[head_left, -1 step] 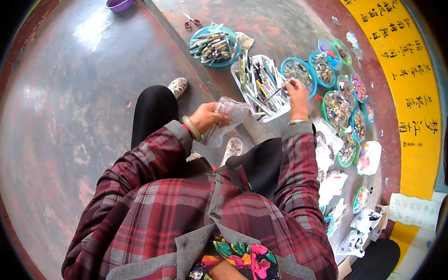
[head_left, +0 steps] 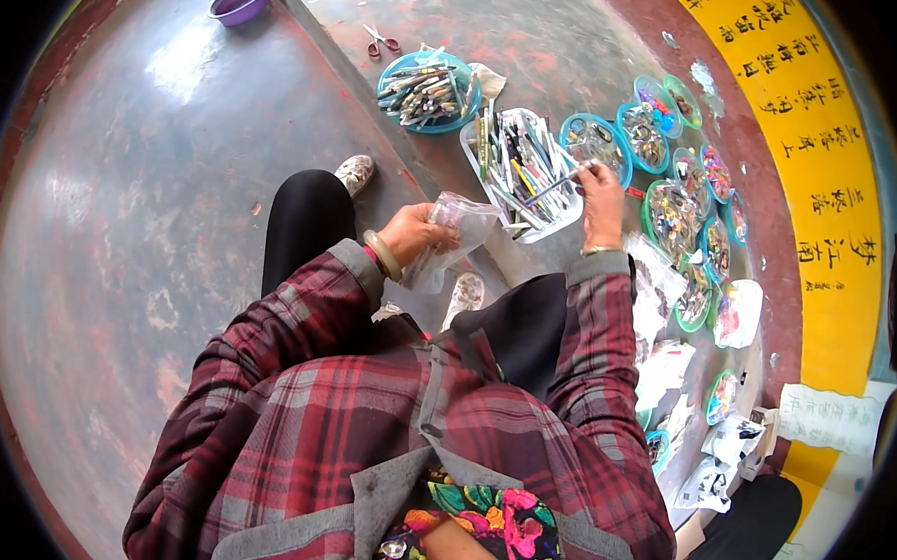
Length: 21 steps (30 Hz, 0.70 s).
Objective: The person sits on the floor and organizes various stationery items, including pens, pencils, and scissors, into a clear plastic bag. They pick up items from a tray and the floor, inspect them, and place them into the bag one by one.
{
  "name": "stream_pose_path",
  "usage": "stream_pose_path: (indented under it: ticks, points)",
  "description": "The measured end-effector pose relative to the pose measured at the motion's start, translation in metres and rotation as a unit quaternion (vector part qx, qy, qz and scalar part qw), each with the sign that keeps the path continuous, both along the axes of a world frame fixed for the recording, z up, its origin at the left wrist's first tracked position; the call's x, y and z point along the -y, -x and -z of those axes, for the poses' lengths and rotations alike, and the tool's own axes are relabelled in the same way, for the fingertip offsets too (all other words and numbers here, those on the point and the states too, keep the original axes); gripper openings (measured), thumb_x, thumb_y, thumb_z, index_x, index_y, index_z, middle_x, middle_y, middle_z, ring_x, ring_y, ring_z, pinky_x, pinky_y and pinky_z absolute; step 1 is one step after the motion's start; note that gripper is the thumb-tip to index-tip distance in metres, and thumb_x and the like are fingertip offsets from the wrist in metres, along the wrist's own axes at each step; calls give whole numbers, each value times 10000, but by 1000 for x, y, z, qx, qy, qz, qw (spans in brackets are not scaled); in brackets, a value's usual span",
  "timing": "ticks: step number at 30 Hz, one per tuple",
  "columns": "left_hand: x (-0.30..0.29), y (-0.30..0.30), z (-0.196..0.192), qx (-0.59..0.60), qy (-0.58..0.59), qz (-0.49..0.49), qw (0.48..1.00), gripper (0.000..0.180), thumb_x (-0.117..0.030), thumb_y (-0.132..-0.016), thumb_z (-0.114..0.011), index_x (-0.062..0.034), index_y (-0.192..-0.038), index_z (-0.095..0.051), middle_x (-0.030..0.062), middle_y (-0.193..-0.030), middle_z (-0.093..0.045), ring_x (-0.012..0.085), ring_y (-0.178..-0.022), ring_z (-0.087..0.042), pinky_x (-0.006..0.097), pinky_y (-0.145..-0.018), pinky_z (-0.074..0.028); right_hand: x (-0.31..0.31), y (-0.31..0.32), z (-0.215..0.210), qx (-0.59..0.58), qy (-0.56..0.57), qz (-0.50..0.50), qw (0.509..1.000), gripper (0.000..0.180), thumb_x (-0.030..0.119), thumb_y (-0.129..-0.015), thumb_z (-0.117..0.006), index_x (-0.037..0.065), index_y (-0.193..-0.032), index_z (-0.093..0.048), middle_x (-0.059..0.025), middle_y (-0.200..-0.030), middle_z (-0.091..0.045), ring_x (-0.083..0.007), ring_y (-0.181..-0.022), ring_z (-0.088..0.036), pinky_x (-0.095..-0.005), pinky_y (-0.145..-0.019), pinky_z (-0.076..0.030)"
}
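My left hand (head_left: pixel 410 234) is closed on a clear plastic bag (head_left: pixel 463 221), which hangs over my lap. My right hand (head_left: pixel 602 202) pinches a slim dark pen (head_left: pixel 553 188), held slantwise over the right side of a white basket (head_left: pixel 573 213). That basket is packed with pens (head_left: pixel 519 163) in white, black, yellow and green. Close to my right fingers stands a blue-rimmed round basket (head_left: pixel 628 170) with small parts I cannot make out.
Farther off, a blue basket (head_left: pixel 470 73) holds more pens, with red-handled scissors (head_left: pixel 381 47) beside it. Several small round baskets (head_left: pixel 648 214) of mixed bits and white plastic bags (head_left: pixel 665 370) line the right. A purple basin (head_left: pixel 242 3) sits far left; a floor ledge (head_left: pixel 352 86) runs between.
My right hand has shifted very slightly to the right with the pen still in its fingers. My left hand and the bag have hardly moved.
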<state>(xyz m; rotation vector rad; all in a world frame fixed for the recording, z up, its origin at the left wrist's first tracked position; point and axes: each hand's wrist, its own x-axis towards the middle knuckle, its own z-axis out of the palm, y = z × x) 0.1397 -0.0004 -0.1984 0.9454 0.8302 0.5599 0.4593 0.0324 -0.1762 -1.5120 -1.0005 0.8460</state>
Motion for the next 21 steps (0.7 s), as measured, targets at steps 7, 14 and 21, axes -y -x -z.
stream_pose_path:
  ticks: [7, 14, 21]
  points:
    - [0, -1, 5, -6, -17, -5, 1000, 129, -45, -814, -614, 11, -929, -635, 40, -797, -631, 115, -701, -569, 262, -659, -463, 78, 4, -13, -374, -53, 38, 925, 148, 156, -884, -587, 56, -988, -551, -103, -899, -638, -204, -806, -643, -261, -615, -511]
    - [-2, 2, -2, 14, -17, 23, 999, 149, -47, -819, -618, 10, -957, -622, 48, -851, -634, 119, -738, -583, 272, -687, -473, 132, 85, -41, -372, 24, -112, 921, 216, 222, -960, -438, 61, -1103, -456, -129, -827, -615, -205, -705, -635, -239, -565, -503]
    - [-2, 5, 1, 95, -20, 19, 995, 196, -38, -830, -613, 14, -1018, -608, 73, -964, -646, 141, -827, -609, 272, -765, -486, 196, 154, -64, -369, 143, -314, 863, 214, 156, -931, -505, 52, -1115, -467, -91, -892, -610, -166, -855, -600, -273, -753, -479]
